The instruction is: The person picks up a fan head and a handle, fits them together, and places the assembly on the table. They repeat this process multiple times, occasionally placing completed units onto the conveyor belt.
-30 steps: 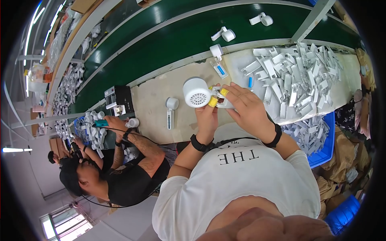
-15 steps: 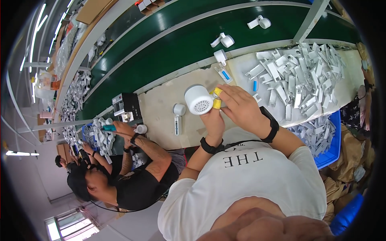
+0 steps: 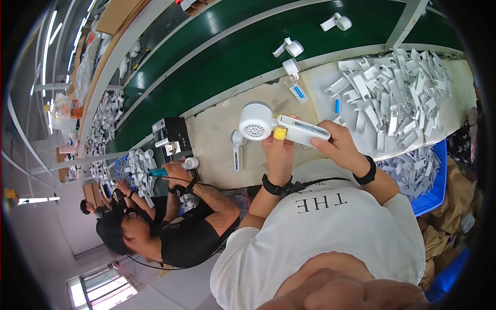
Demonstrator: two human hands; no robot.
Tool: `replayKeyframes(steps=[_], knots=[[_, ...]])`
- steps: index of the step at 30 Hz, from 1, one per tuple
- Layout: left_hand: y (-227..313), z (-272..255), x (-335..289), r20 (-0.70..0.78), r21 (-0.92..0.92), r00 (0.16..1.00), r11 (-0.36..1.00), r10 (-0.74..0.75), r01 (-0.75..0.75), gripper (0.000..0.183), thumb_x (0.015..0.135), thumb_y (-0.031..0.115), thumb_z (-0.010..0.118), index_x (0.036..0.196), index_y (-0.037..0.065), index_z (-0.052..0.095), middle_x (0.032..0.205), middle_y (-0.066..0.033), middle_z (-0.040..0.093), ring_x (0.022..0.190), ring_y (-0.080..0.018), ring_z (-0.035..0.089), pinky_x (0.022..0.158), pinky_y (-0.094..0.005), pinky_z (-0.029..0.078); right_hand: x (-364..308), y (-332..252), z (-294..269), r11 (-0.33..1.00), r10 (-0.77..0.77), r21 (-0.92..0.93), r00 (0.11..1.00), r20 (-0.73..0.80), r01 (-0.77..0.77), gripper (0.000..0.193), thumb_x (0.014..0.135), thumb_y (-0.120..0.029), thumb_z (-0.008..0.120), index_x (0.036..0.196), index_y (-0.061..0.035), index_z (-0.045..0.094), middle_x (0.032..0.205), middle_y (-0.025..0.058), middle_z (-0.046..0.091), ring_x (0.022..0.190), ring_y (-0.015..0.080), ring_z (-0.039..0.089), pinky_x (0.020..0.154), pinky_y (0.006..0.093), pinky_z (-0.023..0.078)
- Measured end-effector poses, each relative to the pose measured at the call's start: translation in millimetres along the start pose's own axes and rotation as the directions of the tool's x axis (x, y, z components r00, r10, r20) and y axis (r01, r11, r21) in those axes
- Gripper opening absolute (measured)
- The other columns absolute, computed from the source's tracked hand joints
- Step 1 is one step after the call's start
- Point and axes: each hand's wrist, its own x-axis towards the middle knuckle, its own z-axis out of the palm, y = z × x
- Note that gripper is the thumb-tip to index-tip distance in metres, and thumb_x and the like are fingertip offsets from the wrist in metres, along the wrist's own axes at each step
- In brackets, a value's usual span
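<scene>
A white handheld fan is in both my hands, its round head [image 3: 256,124] with a slotted grille at the left and its handle [image 3: 304,131] pointing right. My left hand [image 3: 279,155] pinches the neck where head and handle meet, with yellow wraps [image 3: 279,133] at its fingertips. My right hand [image 3: 343,150] grips the far end of the handle, thumb on the near side. A dark slot runs along the handle. Left of my left hand, another white fan [image 3: 237,155] lies on the table. Beyond my hands is an opened fan handle with a blue cell [image 3: 298,92].
A heap of white handle shells [image 3: 387,98] covers the right of the table, with a loose blue cell [image 3: 338,106] beside it. More shells fill a blue bin [image 3: 434,191]. Fans lie on the green conveyor [image 3: 227,57]. A co-worker [image 3: 196,217] sits at the left with a teal tool.
My right hand has slid from the fan's neck to the handle's right end, so the handle now shows. The fan head is slightly higher in view. The whole view has shifted a little.
</scene>
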Motion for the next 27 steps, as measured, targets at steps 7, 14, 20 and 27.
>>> replayKeyframes(steps=[7, 14, 20, 27], knots=[[-32, -63, 16, -0.14, 0.319, 0.959, 0.906, -0.245, 0.278, 0.028, 0.081, 0.013, 0.059, 0.107, 0.002, 0.053, 0.082, -0.0057, 0.062, 0.076, -0.0171, 0.06, 0.066, -0.03, 0.048, 6, 84, 17, 0.952, -0.023, -0.298, 0.988, 0.152, 0.068, 0.028, 0.076, -0.028, 0.064, 0.078, -0.0009, 0.057, 0.06, 0.0067, 0.052, 0.055, 0.0157, 0.049, 0.054, 0.0275, 0.041], [-8, -180, -13, -0.242, 0.933, 0.97, -0.285, -0.04, 0.221, 0.028, 0.073, 0.018, 0.06, 0.096, 0.004, 0.052, 0.071, -0.019, 0.06, 0.068, -0.0352, 0.058, 0.059, -0.0448, 0.045, 17, 141, -4, 0.905, 0.374, -0.379, 0.787, 0.491, -0.194, 0.022, 0.075, -0.024, 0.059, 0.078, -0.0024, 0.055, 0.068, 0.0134, 0.056, 0.061, 0.0257, 0.052, 0.057, 0.0335, 0.041], [9, -244, -11, -0.334, 0.858, 0.936, -0.374, 0.113, 0.351, 0.026, 0.073, 0.021, 0.06, 0.092, 0.005, 0.05, 0.075, -0.0196, 0.06, 0.071, -0.038, 0.058, 0.062, -0.0485, 0.045, 132, 180, -25, 0.874, -0.074, -0.473, 0.992, 0.104, 0.115, 0.025, 0.078, -0.02, 0.059, 0.094, -0.0012, 0.06, 0.092, 0.0162, 0.06, 0.087, 0.0307, 0.056, 0.077, 0.0371, 0.045], [12, -221, -9, -0.346, 0.835, 0.932, -0.417, 0.111, 0.36, 0.033, 0.071, 0.02, 0.063, 0.095, 0.003, 0.048, 0.088, -0.0191, 0.059, 0.075, -0.0377, 0.058, 0.064, -0.0469, 0.046, 294, 176, -3, 0.588, 0.128, -0.777, 0.974, -0.185, -0.225, 0.08, 0.066, -0.051, 0.064, 0.125, -0.0035, 0.037, 0.114, 0.0206, 0.051, 0.104, 0.0365, 0.051, 0.086, 0.0412, 0.042]])
